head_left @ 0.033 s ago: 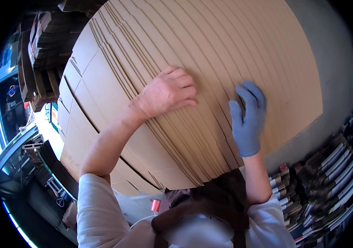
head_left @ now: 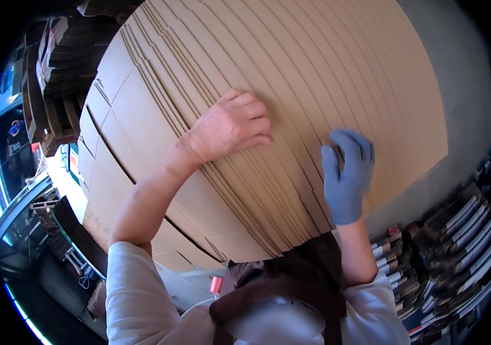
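Overlapping brown cardboard sheets are fanned out in a wide spread under both hands, their edges stepping from left to right. My left hand is bare and lies on the middle of the fan, its fingers curled down against the sheets. Its fingertips are turned under, so what they grip, if anything, is hidden. Over the right part of the fan is my right hand, in a blue-grey glove. Its thumb and fingers are bent but apart, with nothing visible between them.
Flat sheets with slots lie at the fan's left. A wooden pallet with stacked cardboard stands at the far left. Bundled cardboard stacks fill the lower right. A red spool sits near my body.
My right hand has shifted slightly toward me and to the right. My left hand stays in nearly the same place on the sheets.
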`<action>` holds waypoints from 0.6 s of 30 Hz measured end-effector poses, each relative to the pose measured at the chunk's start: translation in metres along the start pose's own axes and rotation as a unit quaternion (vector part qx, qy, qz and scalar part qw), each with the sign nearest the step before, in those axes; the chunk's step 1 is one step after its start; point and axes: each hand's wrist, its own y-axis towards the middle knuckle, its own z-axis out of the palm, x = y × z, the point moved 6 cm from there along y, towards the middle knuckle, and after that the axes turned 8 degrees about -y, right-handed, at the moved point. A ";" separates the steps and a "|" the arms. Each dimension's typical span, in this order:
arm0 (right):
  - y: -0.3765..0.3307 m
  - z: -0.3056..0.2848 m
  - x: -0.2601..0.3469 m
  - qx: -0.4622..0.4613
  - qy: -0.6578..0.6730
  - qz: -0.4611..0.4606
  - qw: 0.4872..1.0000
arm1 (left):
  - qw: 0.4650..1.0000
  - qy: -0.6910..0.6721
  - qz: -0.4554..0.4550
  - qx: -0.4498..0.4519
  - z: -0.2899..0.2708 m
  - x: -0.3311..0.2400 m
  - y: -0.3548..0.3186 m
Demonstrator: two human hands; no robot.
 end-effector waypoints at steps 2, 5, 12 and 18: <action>-0.036 -0.012 0.002 0.091 0.005 0.075 0.993 | 1.000 0.003 0.003 -0.003 0.001 0.001 0.000; -0.094 -0.017 0.007 0.148 -0.037 0.079 0.985 | 1.000 -0.002 -0.005 -0.007 0.001 -0.002 -0.001; -0.140 -0.019 0.003 0.202 -0.047 0.153 0.966 | 1.000 -0.003 -0.017 0.001 0.000 -0.003 0.002; -0.135 -0.012 -0.005 0.215 0.016 0.173 0.961 | 1.000 -0.011 -0.020 0.006 0.001 -0.001 0.003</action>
